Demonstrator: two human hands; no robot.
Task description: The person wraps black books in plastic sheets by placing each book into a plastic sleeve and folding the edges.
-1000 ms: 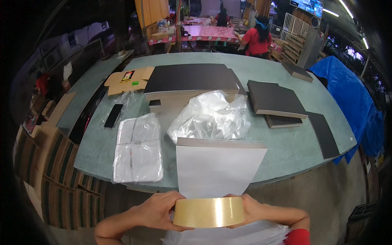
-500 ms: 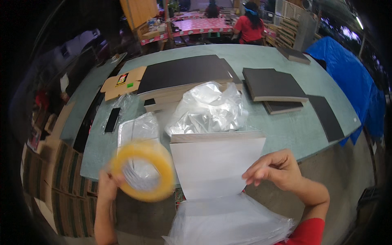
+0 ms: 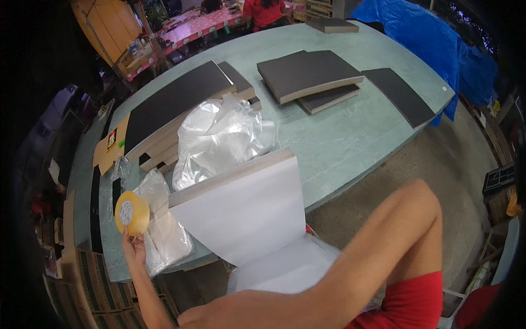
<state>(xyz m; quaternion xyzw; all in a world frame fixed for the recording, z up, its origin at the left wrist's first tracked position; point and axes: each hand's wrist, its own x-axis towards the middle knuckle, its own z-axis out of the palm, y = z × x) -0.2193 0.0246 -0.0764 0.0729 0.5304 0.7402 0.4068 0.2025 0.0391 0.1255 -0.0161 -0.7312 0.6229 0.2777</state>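
Observation:
A roll of clear yellowish packing tape (image 3: 141,215) is in my left hand (image 3: 134,251), its fingers closed on the lower rim, over the table's left part. My right forearm bends across the front, bringing my right hand (image 3: 233,310) low near the bottom edge; its fingers are hidden. Just beyond it, a stack of white-faced boards (image 3: 246,208) leans upright at the table edge. Thin clear plastic sheeting (image 3: 279,271) lies below the boards, partly covered by my forearm. Flat folded clear bags (image 3: 167,233) lie beside the tape roll. A crumpled clear plastic bag (image 3: 222,137) sits behind the boards.
Black-topped boards (image 3: 175,104) are stacked on the green table (image 3: 339,137), with more black boards (image 3: 309,74) farther right. A flattened cardboard box (image 3: 112,147) lies at left. Blue tarp (image 3: 411,44) hangs beyond. Cartons (image 3: 98,282) stand lower left. A person in red (image 3: 264,13) is behind.
The view has turned to the right. My left hand has carried the tape roll leftward, beside the folded bags. My right hand has left the boards' right edge and swung down across to the left.

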